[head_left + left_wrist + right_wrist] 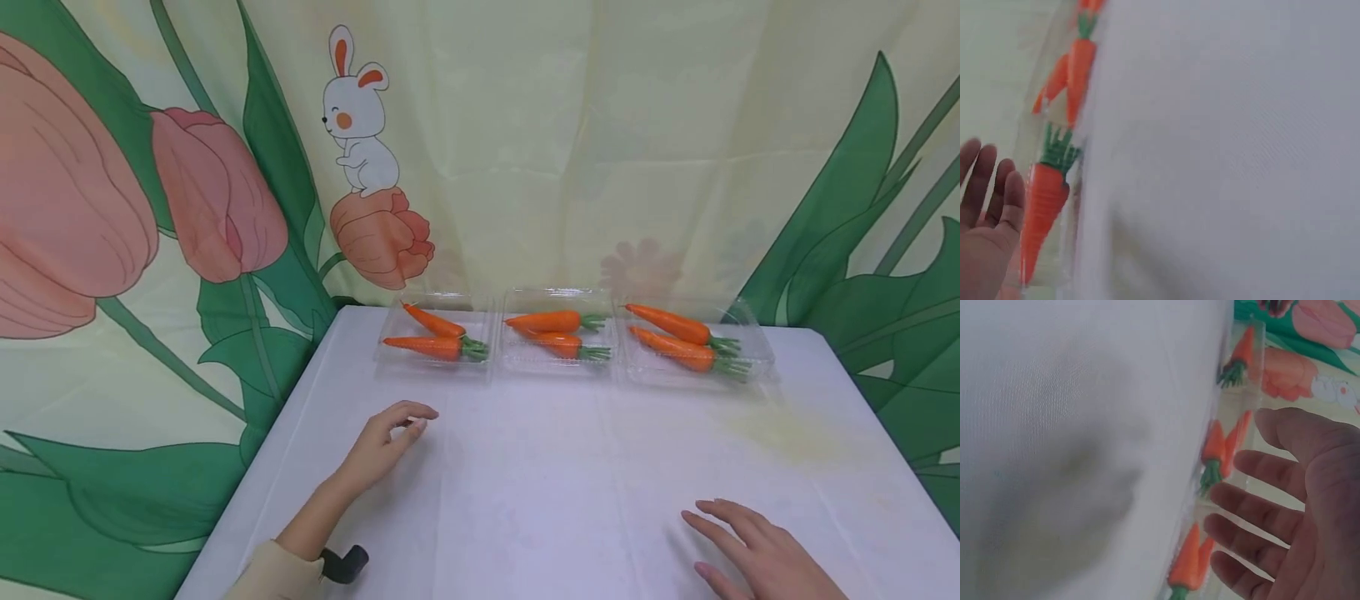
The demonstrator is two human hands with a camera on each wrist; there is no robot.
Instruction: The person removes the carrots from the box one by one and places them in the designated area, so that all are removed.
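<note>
Three clear plastic boxes stand in a row along the table's far side, each with two orange carrots with green tops. The left box (390, 362) is closest to my left hand (378, 446), which hovers in front of it with relaxed fingers and nothing held. In the left wrist view a carrot (1044, 203) shows beside that hand's fingers. The middle box (517, 367) and the right box (637, 375) stand beside it. My right hand (765, 550) is over the near right of the table, fingers spread and holding nothing; the right wrist view shows carrots (1186, 562) beyond its fingertips.
A white cloth covers the table (540, 483). Behind the boxes hangs a curtain (517, 167) printed with tulips, leaves and a white rabbit. A black strap piece (345, 564) sticks out from my left wrist beside the sleeve (277, 575).
</note>
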